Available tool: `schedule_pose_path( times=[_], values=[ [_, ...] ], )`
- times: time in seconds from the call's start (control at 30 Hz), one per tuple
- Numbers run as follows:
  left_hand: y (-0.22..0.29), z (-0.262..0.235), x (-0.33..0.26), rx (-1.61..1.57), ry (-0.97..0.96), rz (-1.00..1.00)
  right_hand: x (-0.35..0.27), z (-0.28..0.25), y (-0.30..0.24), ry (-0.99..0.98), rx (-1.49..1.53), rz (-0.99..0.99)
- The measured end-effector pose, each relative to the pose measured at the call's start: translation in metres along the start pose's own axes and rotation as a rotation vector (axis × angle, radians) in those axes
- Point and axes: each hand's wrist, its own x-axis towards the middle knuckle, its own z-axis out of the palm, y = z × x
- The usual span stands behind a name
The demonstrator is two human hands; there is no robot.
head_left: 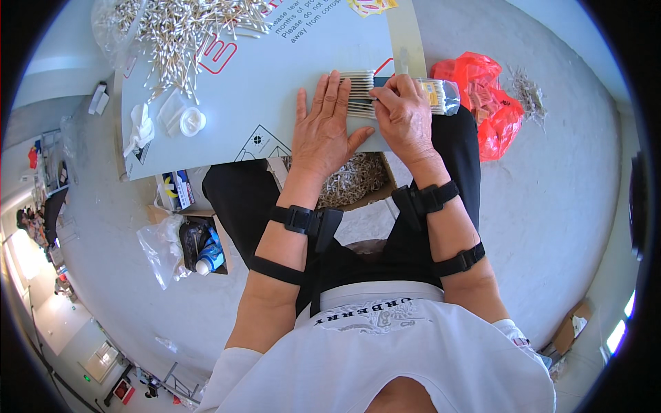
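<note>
A row of cotton swabs (pixel 359 85) lies side by side on the pale board (pixel 255 89). My left hand (pixel 322 131) rests flat at the left end of this row, fingers stretched and thumb apart. To its right, my right hand (pixel 405 118) is closed in a pinch at the right ends of the swabs; what its fingertips hold is hidden. Just past that hand is a clear plastic packet (pixel 449 98) with a yellow printed label and swabs inside, jutting over the board's right edge. The right hand covers part of it.
A big heap of loose swabs (pixel 186 41) covers the far left of the board. Nearer are a round white container (pixel 193 122) and crumpled white tissue (pixel 140 129). Under the board sits a box of swabs (pixel 358 180). A red plastic bag (pixel 497 124) stands on the floor at right.
</note>
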Motion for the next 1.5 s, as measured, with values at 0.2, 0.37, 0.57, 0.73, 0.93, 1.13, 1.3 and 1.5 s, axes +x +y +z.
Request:
schedule_pose_path(
  times=[0.2,0.37,0.57,0.73,0.93,1.13,1.3,1.5],
  values=[
    [0.000,-0.001,0.000,0.007,-0.007,-0.002,0.002,-0.004,-0.003,-0.051,-0.021,0.006],
    [0.000,-0.001,0.000,0.005,-0.004,-0.004,0.003,-0.001,-0.003,-0.028,-0.007,0.024],
    [0.001,0.000,0.000,0.004,-0.007,-0.009,0.003,0.002,-0.002,-0.035,-0.041,0.024],
    [0.001,0.000,0.000,0.002,0.001,-0.009,0.004,0.001,-0.003,-0.033,-0.046,0.019],
    [0.001,0.000,0.000,-0.003,-0.002,-0.010,0.003,0.001,-0.003,-0.033,-0.039,0.018],
    [-0.001,0.001,0.000,0.005,0.004,-0.001,0.014,0.002,0.000,0.019,0.013,0.014],
    [-0.001,0.002,0.000,0.001,0.005,0.003,0.033,0.004,0.010,-0.003,0.020,0.025],
    [-0.002,0.001,-0.001,-0.011,-0.012,0.000,0.040,0.005,0.011,-0.126,-0.021,0.045]
  ],
)
